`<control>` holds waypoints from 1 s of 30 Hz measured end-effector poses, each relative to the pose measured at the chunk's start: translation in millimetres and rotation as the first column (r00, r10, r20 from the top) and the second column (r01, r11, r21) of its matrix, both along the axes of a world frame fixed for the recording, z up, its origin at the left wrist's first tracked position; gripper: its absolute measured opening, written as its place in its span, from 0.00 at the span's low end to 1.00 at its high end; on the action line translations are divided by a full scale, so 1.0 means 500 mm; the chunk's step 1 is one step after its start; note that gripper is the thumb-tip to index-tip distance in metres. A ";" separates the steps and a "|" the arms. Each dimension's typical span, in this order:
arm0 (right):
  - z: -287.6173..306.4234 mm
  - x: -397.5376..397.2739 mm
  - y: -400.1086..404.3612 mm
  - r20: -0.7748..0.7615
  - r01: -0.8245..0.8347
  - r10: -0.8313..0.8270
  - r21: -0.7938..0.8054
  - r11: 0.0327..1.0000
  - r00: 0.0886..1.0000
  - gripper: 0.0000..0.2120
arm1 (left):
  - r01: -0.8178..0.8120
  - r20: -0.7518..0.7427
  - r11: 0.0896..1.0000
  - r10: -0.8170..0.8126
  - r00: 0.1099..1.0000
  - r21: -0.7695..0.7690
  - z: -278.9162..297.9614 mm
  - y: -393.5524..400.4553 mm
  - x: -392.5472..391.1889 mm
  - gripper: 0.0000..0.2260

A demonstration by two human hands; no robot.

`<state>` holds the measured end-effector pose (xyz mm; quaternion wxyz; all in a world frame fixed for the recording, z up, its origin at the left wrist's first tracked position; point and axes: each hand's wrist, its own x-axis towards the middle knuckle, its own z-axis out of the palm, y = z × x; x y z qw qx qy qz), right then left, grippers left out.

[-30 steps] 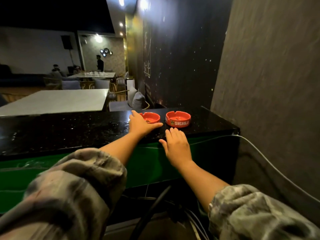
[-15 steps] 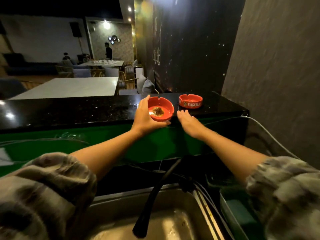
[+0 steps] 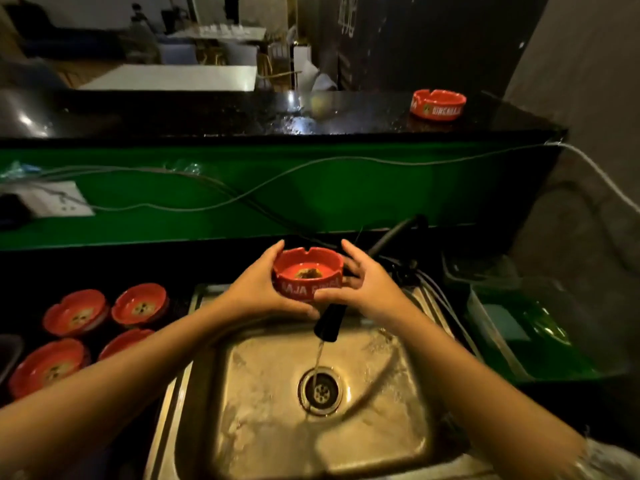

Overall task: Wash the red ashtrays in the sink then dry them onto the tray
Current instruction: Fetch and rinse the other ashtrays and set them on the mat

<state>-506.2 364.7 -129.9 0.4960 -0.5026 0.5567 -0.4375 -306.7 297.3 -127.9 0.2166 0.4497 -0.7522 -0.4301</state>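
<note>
A red ashtray [image 3: 308,271] with dark ash in its bowl is held above the back edge of the steel sink [image 3: 398,393]. My left hand [image 3: 258,289] grips its left side and my right hand [image 3: 363,285] cups its right side, fingers curled round the rim. Under the ashtray a black tap spout [image 3: 329,322] runs a thin stream of water into the drain [image 3: 320,391]. Another red ashtray [image 3: 438,103] stands on the black counter top at the far right. Several dirty red ashtrays [image 3: 76,315] lie on the dark surface left of the sink.
A green wall panel [image 3: 311,192] with a loose cable runs behind the sink. Right of the sink sits a green tray [image 3: 533,341] holding a sponge. A white socket block [image 3: 48,199] is at the left. A grey wall closes the right side.
The ashtray has come off the black counter and down over the sink. My right hand left the counter edge and now holds it too. The view tilted down to the sink.
</note>
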 end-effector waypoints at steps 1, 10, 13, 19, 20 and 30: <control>-0.023 0.018 0.010 -0.017 -0.024 0.024 0.028 0.999 1.000 0.57 | 0.015 0.017 0.998 -0.015 1.000 0.057 -0.017 0.014 0.028 0.66; -0.238 0.118 0.125 -0.182 -0.093 0.117 0.137 0.986 0.976 0.46 | 0.049 -0.046 0.899 -0.032 0.998 0.435 -0.197 0.124 0.140 0.44; -0.284 0.110 0.139 -0.207 -0.092 0.132 0.194 0.977 0.969 0.48 | 0.062 -0.043 0.876 -0.047 0.998 0.478 -0.251 0.139 0.124 0.45; -0.338 0.061 0.124 -0.242 -0.049 0.103 0.222 0.974 0.965 0.49 | 0.044 -0.050 0.904 -0.025 0.998 0.425 -0.329 0.129 0.052 0.46; -0.345 0.050 0.119 -0.252 -0.031 0.089 0.225 0.974 0.964 0.50 | 0.038 -0.048 0.912 -0.020 0.999 0.409 -0.339 0.123 0.039 0.46; -0.358 -0.015 0.051 -0.442 0.048 0.026 0.156 0.987 0.897 0.52 | -0.053 -0.171 0.944 0.114 0.979 0.326 -0.371 0.089 -0.059 0.41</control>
